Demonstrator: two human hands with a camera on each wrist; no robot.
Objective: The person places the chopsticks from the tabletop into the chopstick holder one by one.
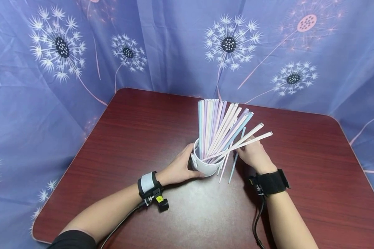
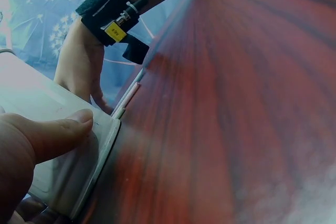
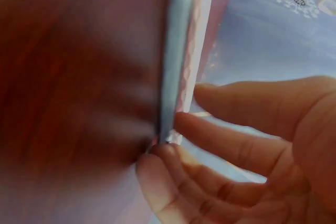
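A small white bucket (image 1: 207,168) stands at mid-table, filled with a fan of pastel straws (image 1: 210,128) in white, pink, lilac and blue. My left hand (image 1: 182,167) grips it from the left, its thumb (image 2: 63,132) along the bucket wall (image 2: 47,100). Two pale straws lean far out over the rim to the right. Beside the bucket on its right lie a few loose straws, one of them blue (image 1: 233,169). My right hand (image 1: 253,154) is at these, fingers loosely bent and fingertips (image 3: 184,121) right at the blue straw (image 3: 170,72). The leaning straws partly cover those fingers in the head view.
The dark red wooden table (image 1: 137,128) has rounded corners. A blue curtain with dandelion prints (image 1: 174,45) hangs behind it and at both sides. Each wrist wears a black strap (image 1: 272,182) with a camera, and a cable (image 1: 121,224) runs back along each forearm.
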